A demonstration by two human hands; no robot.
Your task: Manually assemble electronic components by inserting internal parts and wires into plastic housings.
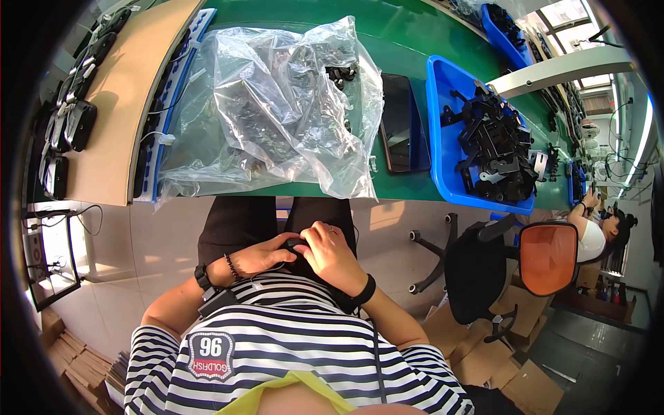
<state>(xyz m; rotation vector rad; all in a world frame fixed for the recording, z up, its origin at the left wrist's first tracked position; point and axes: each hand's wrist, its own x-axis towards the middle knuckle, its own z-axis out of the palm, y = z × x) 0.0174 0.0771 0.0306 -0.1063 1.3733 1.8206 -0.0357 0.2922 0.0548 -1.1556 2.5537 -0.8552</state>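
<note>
Just above my lap, below the table's front edge, my two hands meet around a small black part [296,245]. My left hand [263,256] is closed on it from the left, thumb and fingers together. From the right, my right hand [332,254] pinches at the same part with bent fingers. Much of the part is covered by the fingers, so its exact kind does not show. On the table ahead lies a large clear plastic bag [277,111] with small black pieces [340,75] in it.
A dark phone-like slab [404,128] lies between the bag and a blue bin [437,138] heaped with black brackets [494,138]. Left stands a cardboard-topped blue tray [111,117] beside black devices [79,124]. An office chair [477,270] and a seated person [591,232] are at right.
</note>
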